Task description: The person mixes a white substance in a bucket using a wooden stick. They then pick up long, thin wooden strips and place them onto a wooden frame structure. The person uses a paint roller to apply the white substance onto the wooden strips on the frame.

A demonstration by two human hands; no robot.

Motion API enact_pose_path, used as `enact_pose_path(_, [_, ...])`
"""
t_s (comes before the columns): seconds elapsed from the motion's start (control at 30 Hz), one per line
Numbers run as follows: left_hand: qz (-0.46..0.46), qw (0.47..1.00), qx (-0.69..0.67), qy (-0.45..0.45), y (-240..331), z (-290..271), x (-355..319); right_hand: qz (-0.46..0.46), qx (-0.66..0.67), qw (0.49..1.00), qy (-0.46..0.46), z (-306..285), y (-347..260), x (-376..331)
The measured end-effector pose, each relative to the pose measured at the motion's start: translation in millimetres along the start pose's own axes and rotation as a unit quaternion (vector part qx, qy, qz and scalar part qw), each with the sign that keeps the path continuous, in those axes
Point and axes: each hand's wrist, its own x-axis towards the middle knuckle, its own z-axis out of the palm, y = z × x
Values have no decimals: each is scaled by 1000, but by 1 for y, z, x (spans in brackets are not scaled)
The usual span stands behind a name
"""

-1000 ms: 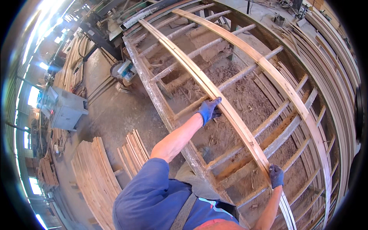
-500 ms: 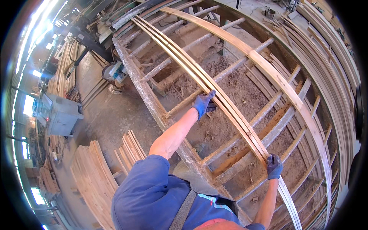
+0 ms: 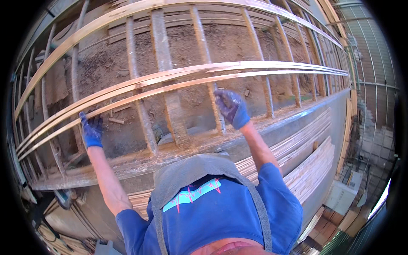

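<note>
Long, narrow wooden strips lie across the bars of a metal rack. The nearest wooden strip stands a little apart from the others through the middle. At its left part, my left hand, in a blue-purple glove, has the thumb over this strip and the other fingers below it. My right hand, gloved alike, hovers over the rack on the near side of the strips, apart from them. Its fingers are loosely curled, with nothing seen between them.
A wider wooden board bows across the rack's far side. Sawdust and scraps cover the ground under the rack's crossbars. Near me runs its metal edge beam. Stacked boards lie behind it to the right.
My view has swung round along the rack. My right hand has let go of the strips and moved off them. The nearest strip now lies apart from the bundle.
</note>
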Motion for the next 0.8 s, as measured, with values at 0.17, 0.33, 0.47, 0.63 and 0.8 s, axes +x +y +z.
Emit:
enact_pose_path(0.17, [-7, 999, -32, -24, -7, -9, 13, 94, -5, 995, -15, -12, 1, -53])
enact_pose_path(0.33, [19, 999, -25, -30, -13, 9, 13, 92, -59, 994, -2, -11, 14, -71])
enact_pose_path(0.47, [-5, 999, -39, -25, -14, 6, 25, 86, -24, 995, -39, -11, 7, -66])
enact_pose_path(0.63, [15, 998, -49, -46, -14, 12, 15, 118, -9, 993, 11, -10, 14, -74])
enact_pose_path(0.8, [24, 998, -57, 5, -10, 29, -4, 149, -7, 988, 40, -1, 13, -76])
